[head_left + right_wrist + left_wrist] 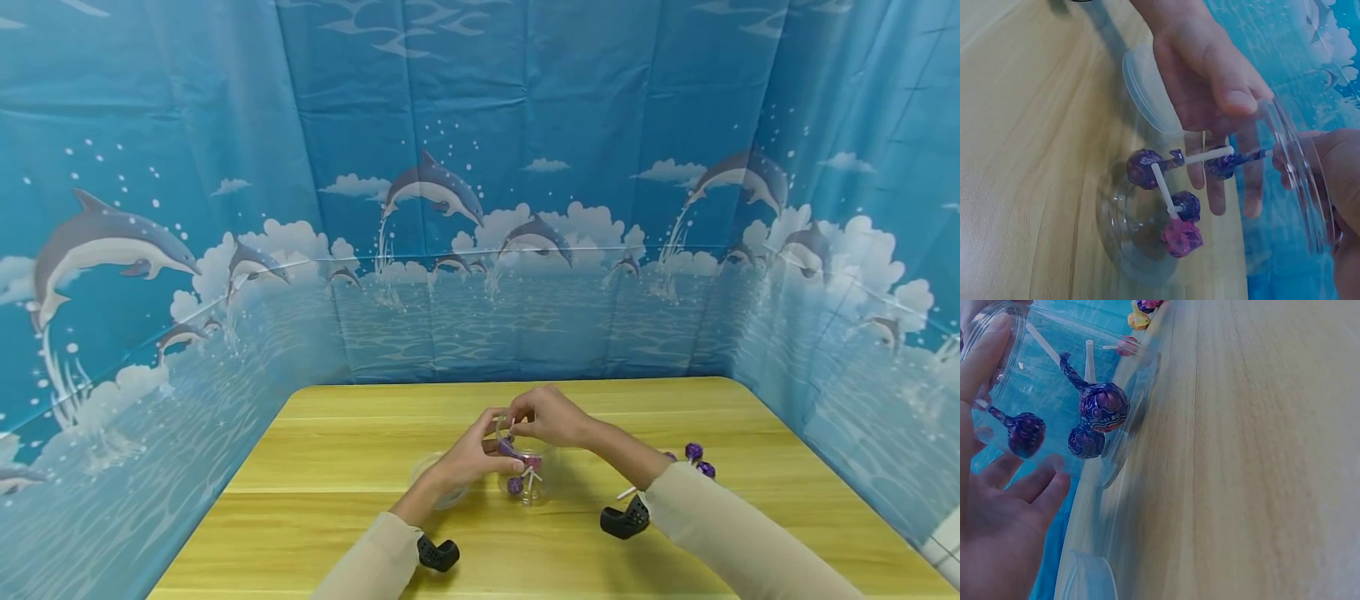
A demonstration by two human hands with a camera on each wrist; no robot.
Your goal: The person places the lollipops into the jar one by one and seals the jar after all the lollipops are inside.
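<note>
A clear plastic jar (537, 493) stands on the table with several wrapped lollipops inside. My left hand (471, 457) grips the jar's side near the mouth, thumb on one side and fingers on the other. Over the mouth, my right hand (551, 417) has its fingertips just inside the rim, pinching the white stick of a purple lollipop (1220, 166) that hangs in the jar. Lower down lie another purple lollipop (1145, 169) and a pink one (1182, 237). The right hand's fingertips are partly hidden by the rim in the head view.
A clear round lid (1147, 90) lies left of the jar, partly behind the left hand. Several lollipops (693, 452) lie on the table's right side, partly behind the right forearm; one is yellow-orange (1139, 320). A blue dolphin-print curtain (480, 333) surrounds the wooden table (300, 467).
</note>
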